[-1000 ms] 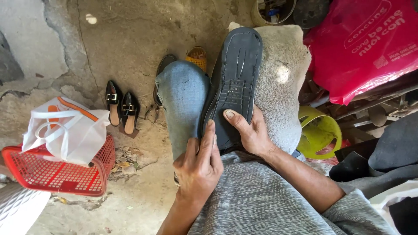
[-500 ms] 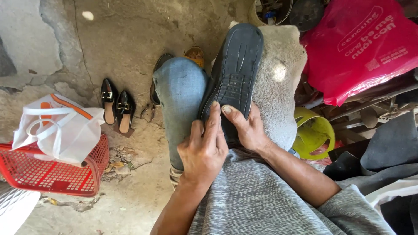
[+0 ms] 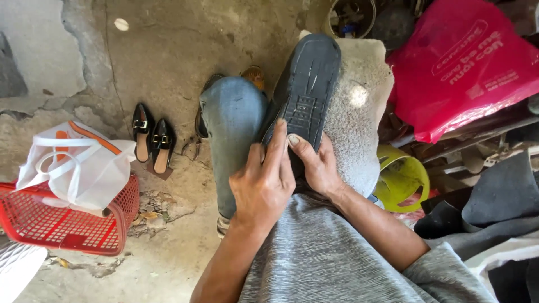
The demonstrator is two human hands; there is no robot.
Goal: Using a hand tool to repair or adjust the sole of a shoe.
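A dark shoe (image 3: 307,90) lies sole up on my lap, resting on a light grey fuzzy cloth (image 3: 359,112) beside my blue-jeaned knee (image 3: 233,120). My left hand (image 3: 264,182) lies over the heel end, its forefinger stretched along the sole's left edge. My right hand (image 3: 314,165) grips the heel from the right, thumb pressed onto the tread. Both hands hold the shoe.
A pair of black slip-on shoes (image 3: 151,140) stands on the concrete floor at left. A red plastic basket (image 3: 67,224) holds a white bag (image 3: 73,163). At right are a red plastic bag (image 3: 466,67), a yellow container (image 3: 401,179) and dark sheets (image 3: 499,196).
My left hand has slid up from my thigh onto the shoe's heel, forefinger now on the sole. The right hand stays on the heel. The camera has drifted slightly.
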